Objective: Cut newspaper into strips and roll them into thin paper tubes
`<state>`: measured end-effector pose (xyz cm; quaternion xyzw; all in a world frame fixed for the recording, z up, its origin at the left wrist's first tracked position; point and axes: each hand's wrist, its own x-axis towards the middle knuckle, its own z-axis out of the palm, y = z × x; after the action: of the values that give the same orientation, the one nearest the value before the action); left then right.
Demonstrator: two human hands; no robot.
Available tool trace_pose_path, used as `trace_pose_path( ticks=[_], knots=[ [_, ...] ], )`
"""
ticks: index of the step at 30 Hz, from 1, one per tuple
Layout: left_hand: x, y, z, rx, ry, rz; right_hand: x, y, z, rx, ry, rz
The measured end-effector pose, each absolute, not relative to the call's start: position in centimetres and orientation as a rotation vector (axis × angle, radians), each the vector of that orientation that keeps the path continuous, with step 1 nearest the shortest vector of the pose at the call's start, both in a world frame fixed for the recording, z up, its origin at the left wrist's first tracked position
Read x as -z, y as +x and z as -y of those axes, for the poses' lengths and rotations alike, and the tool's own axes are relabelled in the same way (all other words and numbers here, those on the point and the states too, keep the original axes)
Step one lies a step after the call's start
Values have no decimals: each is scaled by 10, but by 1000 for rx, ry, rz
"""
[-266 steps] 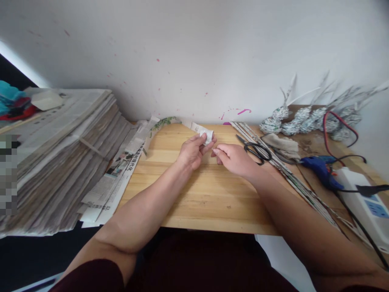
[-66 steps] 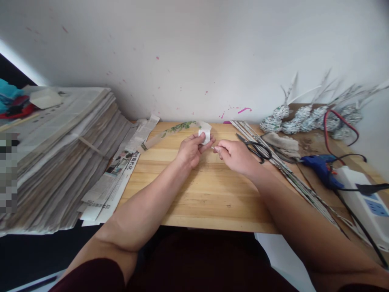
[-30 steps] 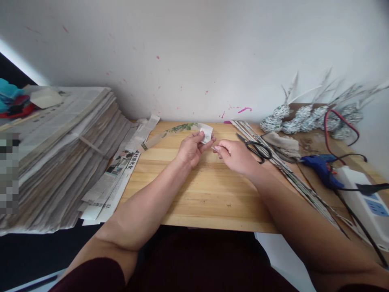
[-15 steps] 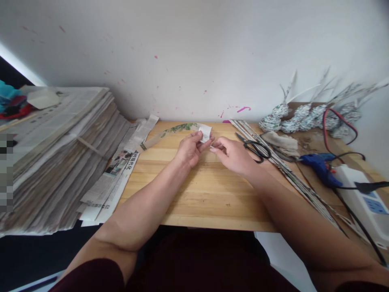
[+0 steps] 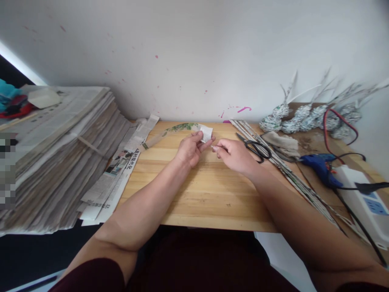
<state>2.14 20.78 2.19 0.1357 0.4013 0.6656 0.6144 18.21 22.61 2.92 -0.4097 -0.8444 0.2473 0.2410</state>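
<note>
A long newspaper strip (image 5: 181,127) with green leaf print curves over the far part of the wooden table, its white printed end folded up at my left hand. My left hand (image 5: 189,152) is closed on that end, thumb on top and fingers beneath. Just to the right, my right hand (image 5: 233,155) pinches a thin, pale rolled tip (image 5: 214,148) between thumb and fingers; it appears to be the strip's twisted corner. Most of what lies inside the right fingers is hidden. Black-handled scissors (image 5: 258,151) rest just beyond my right hand.
Thin paper rods (image 5: 285,176) lie diagonally at right. Behind them are woven paper pieces (image 5: 275,117), a pale cloth (image 5: 281,144), a blue glue gun (image 5: 319,167) and a white power strip (image 5: 361,202). A tall newspaper stack (image 5: 69,162) and cut newspaper strips (image 5: 121,172) occupy the left.
My right hand has shifted slightly right and its fingers have curled in more around the rolled tip. My left hand and the strip are nearly where they were.
</note>
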Motion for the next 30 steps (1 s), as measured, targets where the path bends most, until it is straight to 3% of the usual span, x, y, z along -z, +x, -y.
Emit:
trace_pose_path(
  ticks=[12,22,30],
  knots=[
    [-24,24,-204,-1539,373,-916,-25,182,-226,-720,-1096,2297],
    [-22,25,-202,-1469,377,-894,-26,180,-232,-1431,-1138,1898],
    [-26,23,-201,-1447,429,-899,-29,185,-235,-1618,-1195,1741]
  ],
)
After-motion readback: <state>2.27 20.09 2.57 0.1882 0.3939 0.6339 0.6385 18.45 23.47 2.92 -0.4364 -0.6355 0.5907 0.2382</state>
